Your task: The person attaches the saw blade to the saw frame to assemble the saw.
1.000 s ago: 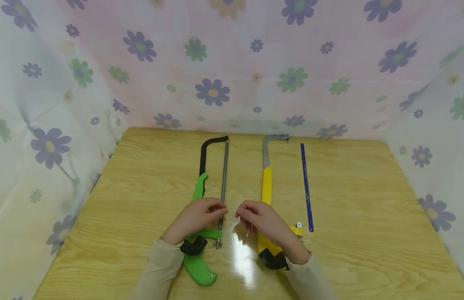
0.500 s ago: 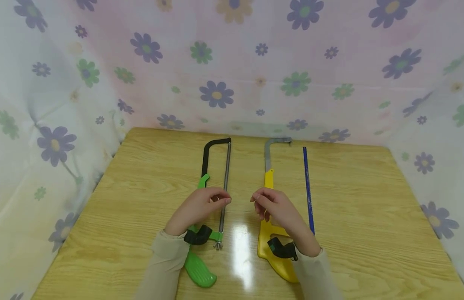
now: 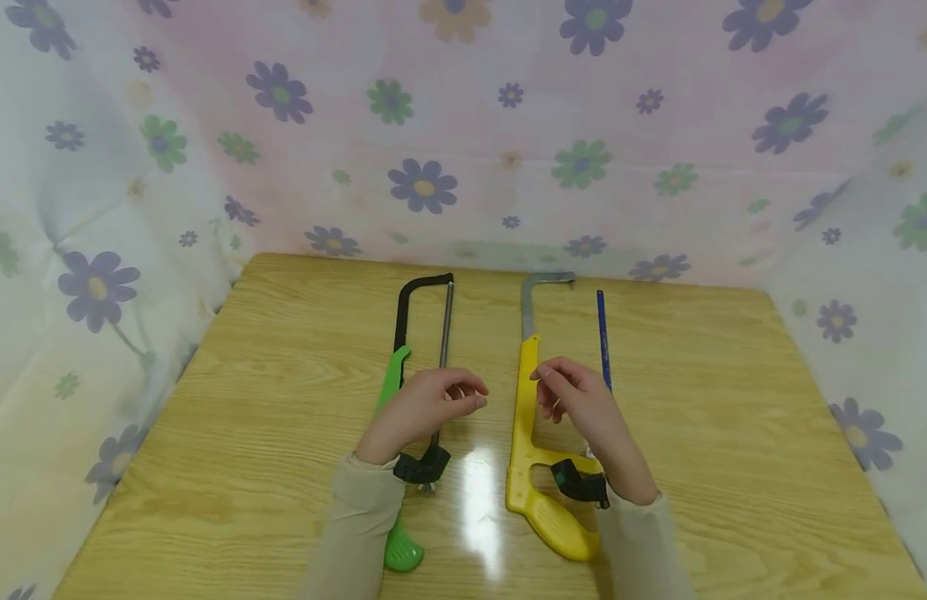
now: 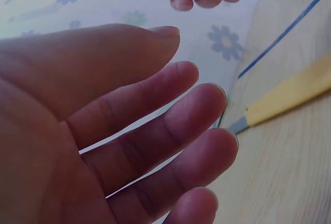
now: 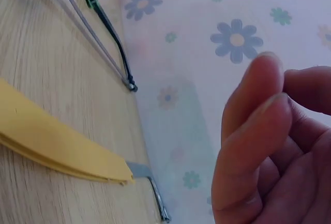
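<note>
Because both saws lie lengthwise on the counter [image 3: 276, 358] with their grips toward the person, each handle presumably sits within easy reach. The green hacksaw [image 3: 393, 373] is on the left and has its grey blade [image 3: 446, 325] strung along the frame; the yellow hacksaw [image 3: 525, 392] is in the middle and seems to have none fitted. A loose blue blade [image 3: 603, 333] lies to its right, roughly in line with the frame — perhaps put there to be close by. Above them hang two empty hands: the left hand [image 3: 429, 404] over the green saw, thumb and fingers loosely bent and parted, and the right hand [image 3: 583, 400] over the space between yellow frame and blue blade, fingers softly curled round nothing. Whether the right thumb quite meets a fingertip is hard to tell. The left hand and its black wrist mount [image 3: 422, 465] cover the middle of the green saw, while the right forearm hides the blue blade's near end and part of the yellow crossbar. Each wrist view cuts both saws short — or leaves the green one almost wholly out.
</note>
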A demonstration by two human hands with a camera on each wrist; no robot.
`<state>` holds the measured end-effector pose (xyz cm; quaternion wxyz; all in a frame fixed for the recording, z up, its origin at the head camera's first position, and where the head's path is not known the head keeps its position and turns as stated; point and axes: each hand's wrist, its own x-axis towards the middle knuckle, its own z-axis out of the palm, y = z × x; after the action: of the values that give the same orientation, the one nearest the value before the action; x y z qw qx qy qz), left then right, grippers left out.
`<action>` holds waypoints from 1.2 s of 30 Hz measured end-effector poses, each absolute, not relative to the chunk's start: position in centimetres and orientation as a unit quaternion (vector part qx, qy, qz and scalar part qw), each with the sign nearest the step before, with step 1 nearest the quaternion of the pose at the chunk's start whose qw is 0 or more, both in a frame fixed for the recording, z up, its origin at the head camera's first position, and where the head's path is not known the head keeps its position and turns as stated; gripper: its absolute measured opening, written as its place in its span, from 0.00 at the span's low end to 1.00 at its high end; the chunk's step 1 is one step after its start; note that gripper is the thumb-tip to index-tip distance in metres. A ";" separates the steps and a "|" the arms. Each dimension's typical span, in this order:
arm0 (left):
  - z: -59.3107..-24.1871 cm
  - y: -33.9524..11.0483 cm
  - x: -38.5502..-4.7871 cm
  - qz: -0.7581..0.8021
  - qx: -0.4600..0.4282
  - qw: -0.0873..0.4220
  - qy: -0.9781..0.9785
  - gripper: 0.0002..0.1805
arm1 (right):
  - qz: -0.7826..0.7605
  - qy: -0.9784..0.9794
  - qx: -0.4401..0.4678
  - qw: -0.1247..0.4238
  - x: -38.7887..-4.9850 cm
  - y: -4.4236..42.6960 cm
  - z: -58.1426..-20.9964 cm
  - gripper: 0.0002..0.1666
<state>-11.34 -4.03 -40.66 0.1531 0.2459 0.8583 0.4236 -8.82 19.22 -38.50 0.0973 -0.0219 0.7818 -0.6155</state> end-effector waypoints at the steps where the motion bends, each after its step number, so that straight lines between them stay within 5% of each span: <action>1: -40.6 -3.7 -11.3 0.424 0.248 0.155 0.857 0.11 | -0.618 0.780 -0.020 0.093 -8.9 19.4 -38.6 0.15; 18: -41.8 0.2 -10.8 0.395 0.252 0.151 0.870 0.06 | -0.589 0.805 0.022 0.068 -9.9 22.7 -41.5 0.21; 28: -41.1 2.6 -9.3 0.319 0.310 0.099 0.890 0.09 | -0.550 0.832 0.030 0.058 -10.6 24.9 -42.6 0.26; 36: -41.9 4.8 -8.0 0.286 0.364 0.120 0.878 0.07 | -0.527 0.846 0.072 0.038 -10.5 27.5 -44.0 0.26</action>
<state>-7.97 4.84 -41.93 0.1198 0.3637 0.8783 0.2863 -10.46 27.54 -44.04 0.0377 0.0724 0.8462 -0.5266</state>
